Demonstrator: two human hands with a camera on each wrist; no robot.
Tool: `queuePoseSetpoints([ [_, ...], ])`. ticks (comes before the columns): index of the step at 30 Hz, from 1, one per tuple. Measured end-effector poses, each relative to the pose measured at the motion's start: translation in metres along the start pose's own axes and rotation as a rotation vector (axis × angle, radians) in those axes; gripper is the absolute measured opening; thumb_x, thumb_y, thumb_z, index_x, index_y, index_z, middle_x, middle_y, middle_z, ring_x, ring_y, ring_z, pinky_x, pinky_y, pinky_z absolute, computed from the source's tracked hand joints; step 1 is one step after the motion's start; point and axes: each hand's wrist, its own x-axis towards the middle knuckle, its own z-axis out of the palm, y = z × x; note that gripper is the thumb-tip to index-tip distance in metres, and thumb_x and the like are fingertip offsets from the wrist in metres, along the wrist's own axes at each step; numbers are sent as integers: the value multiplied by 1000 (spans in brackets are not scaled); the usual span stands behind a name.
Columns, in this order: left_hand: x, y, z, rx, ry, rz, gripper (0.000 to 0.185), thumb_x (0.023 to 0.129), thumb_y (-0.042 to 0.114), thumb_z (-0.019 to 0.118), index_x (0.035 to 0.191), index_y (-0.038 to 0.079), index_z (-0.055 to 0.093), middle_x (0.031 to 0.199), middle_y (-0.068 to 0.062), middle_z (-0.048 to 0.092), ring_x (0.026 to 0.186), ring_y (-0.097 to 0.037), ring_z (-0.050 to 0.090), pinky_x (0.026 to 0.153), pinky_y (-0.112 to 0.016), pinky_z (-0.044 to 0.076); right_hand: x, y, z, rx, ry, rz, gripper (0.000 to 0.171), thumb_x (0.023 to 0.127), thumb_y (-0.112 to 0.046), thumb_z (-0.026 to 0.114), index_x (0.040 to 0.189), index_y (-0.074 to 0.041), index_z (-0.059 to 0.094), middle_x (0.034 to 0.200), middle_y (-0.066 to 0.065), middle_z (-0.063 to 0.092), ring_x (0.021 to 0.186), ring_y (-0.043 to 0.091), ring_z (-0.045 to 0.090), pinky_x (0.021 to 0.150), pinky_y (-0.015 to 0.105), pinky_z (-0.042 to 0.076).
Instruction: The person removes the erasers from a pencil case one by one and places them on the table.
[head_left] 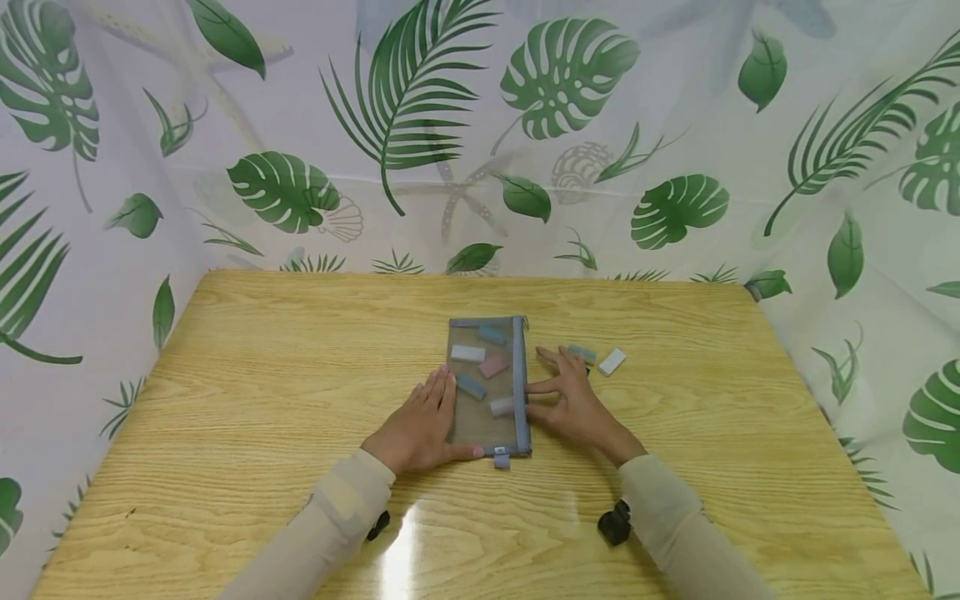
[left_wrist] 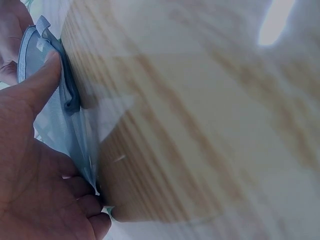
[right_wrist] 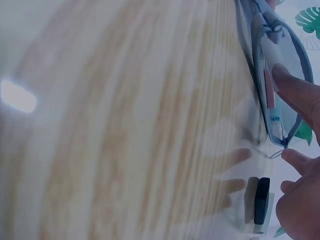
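Left hand point(head_left: 420, 425) flat on mesh pouch point(head_left: 487, 387) edge; right hand point(head_left: 573, 404) beside zipper.

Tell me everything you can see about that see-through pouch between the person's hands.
The mesh pouch is a flat, see-through rectangle of greyish netting with blue-grey edging and a zip down its right side. It lies flat on the wooden table, its long side pointing away from the person. Inside are several small pastel blocks: blue, white, pink. The left hand rests on its left edge, thumb across the near end; the right hand touches the zip side.
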Motion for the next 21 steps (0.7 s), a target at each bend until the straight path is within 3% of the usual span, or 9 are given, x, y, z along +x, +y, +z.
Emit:
queuePoseSetpoints([
  [8, 1, 0, 0, -10, -6, -11, 112, 93, 69, 55, 159, -6, 7, 167, -23, -1, 155, -34, 1, 125, -46, 12, -5, 1, -9, 38, -2, 59, 24, 83, -16, 85, 105, -6, 81, 156, 32, 32, 146, 59, 9, 113, 75, -4],
  [12, 1, -1, 1, -11, -4, -11, 112, 93, 69, 56, 159, -6, 7, 167, -23, -1, 155, -34, 1, 125, -46, 12, -8, 4, -14, 44, 24, 47, 24, 82, -18, 86, 104, -8, 82, 156, 34, 32, 145, 60, 10, 113, 76, -3],
  [21, 1, 0, 1, -5, -15, -16, 112, 93, 69, 55, 159, -6, 6, 166, -23, -2, 155, -33, -1, 125, -46, 11, -14, 9, -29, 35, 46, 65, 25, 83, -18, 85, 105, -7, 81, 156, 33, 32, 146, 61, 5, 113, 71, -15],
])
